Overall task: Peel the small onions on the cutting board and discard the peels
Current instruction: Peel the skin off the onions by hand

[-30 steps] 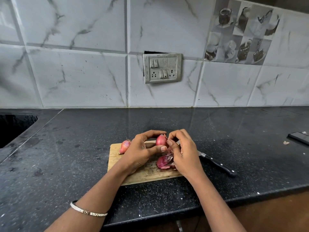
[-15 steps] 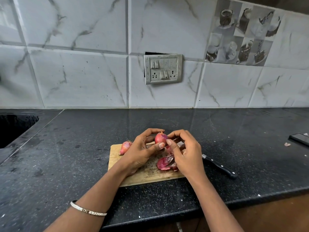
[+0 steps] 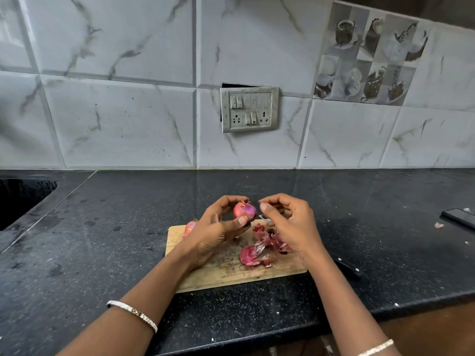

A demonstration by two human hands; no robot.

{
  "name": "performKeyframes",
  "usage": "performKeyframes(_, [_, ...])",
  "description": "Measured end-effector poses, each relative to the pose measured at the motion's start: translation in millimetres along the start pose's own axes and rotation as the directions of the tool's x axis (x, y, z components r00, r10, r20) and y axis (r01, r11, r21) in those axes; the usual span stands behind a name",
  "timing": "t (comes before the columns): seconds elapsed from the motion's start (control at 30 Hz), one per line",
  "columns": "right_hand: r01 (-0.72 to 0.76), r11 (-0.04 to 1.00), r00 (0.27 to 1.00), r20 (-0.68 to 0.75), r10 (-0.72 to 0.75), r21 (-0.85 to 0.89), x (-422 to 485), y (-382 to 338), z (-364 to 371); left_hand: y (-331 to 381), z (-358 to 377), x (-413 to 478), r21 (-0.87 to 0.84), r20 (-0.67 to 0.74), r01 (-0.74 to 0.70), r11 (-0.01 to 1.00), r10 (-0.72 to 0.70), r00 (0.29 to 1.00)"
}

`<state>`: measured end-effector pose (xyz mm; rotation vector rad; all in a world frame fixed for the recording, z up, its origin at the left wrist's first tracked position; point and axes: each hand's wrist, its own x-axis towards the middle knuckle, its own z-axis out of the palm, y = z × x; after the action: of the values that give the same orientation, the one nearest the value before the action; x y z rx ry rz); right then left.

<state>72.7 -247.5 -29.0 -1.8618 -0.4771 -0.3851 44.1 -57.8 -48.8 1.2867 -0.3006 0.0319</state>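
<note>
My left hand grips a small red onion, partly peeled, between thumb and fingers just above the far edge of the wooden cutting board. My right hand hovers a little to the right of the onion with its fingers curled and thumb and forefinger tips close together; whether a scrap of skin sits between them does not show. Loose red peels lie on the board below my hands. A second, unpeeled onion rests at the board's far left corner, half hidden by my left hand.
A black-handled knife lies on the black counter right of the board, its blade behind my right hand. A sink opens at far left. A dark flat object and a peel scrap lie at far right.
My right hand has pulled away to the right from the onion it was picking at. More peel lies on the board. My left hand has lifted the onion slightly.
</note>
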Motion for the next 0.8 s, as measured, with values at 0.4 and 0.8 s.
performKeyframes(0.4, [-0.103, 0.977, 0.993, 0.085, 0.088, 0.186, -16, 10, 18, -3, 0, -9, 0.057, 0.041, -0.021, 0.998, 0.019, 0.999])
performKeyframes(0.8, [-0.063, 0.987, 0.998, 0.017, 0.061, 0.150, -21, 8, 15, -4, -3, -3, 0.271, -0.068, -0.106, 0.957, 0.129, 0.989])
